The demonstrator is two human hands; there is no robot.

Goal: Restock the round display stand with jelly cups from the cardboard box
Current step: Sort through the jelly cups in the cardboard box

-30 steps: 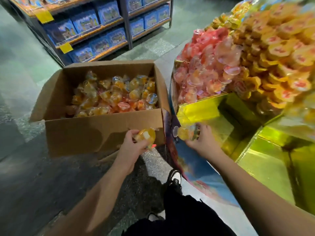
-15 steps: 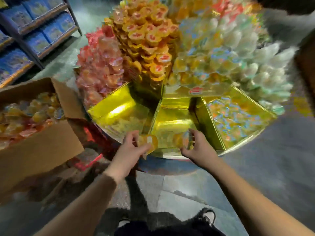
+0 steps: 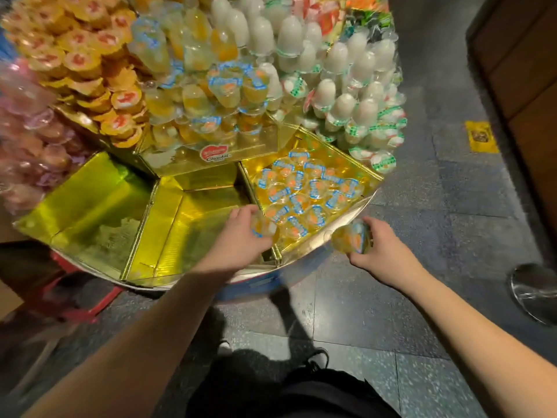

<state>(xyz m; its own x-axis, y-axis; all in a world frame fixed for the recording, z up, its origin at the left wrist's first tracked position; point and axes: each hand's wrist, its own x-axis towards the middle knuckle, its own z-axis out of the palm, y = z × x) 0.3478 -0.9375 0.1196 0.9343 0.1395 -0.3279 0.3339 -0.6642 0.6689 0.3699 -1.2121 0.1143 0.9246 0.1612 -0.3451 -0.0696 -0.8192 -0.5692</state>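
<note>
The round display stand (image 3: 162, 279) has gold-lined wedge compartments along its near rim. My left hand (image 3: 238, 236) grips a jelly cup (image 3: 261, 229) at the near corner of the right compartment (image 3: 361, 173), which holds several blue-lidded orange jelly cups (image 3: 301, 191). My right hand (image 3: 379, 251) grips more jelly cups (image 3: 351, 238) just outside the stand's rim, over the floor. The cardboard box is out of view.
Two gold compartments (image 3: 90, 206) to the left of my left hand hold nothing. Piles of orange, pink, yellow and white cups (image 3: 337, 95) rise behind. A metal round base (image 3: 535, 291) stands on the floor at right. My shoe (image 3: 316, 360) is below.
The view swung right from the cardboard box to the stand. Both hands moved right with their cups, the left to the filled compartment, the right past the rim.
</note>
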